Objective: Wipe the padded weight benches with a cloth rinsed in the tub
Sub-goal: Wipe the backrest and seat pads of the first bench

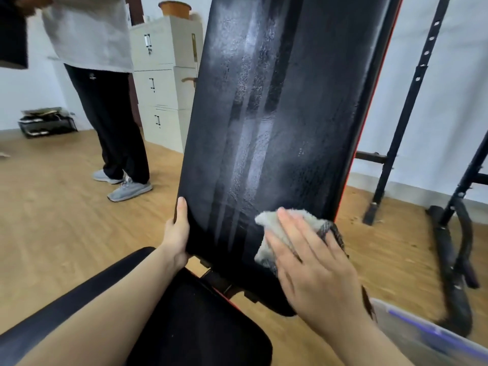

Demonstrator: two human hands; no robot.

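The black padded backrest point(277, 114) of a weight bench stands tilted up in the middle of the view, with wet streaks running down its face. My left hand point(178, 231) grips its lower left edge, thumb on the front. My right hand point(311, 262) lies flat, fingers spread, pressing a pale grey cloth point(272, 223) against the lower right part of the pad. Below, the black seat pad point(200, 320) is partly hidden by my left forearm. A clear plastic tub point(427, 336) shows at the bottom right corner.
A person in a white top, dark trousers and grey shoes point(113, 107) stands at the left on the wooden floor. Beige metal cabinets point(163, 85) stand behind the bench. A black rack frame point(412, 122) rises at the right. A low shelf point(47, 122) sits by the far left wall.
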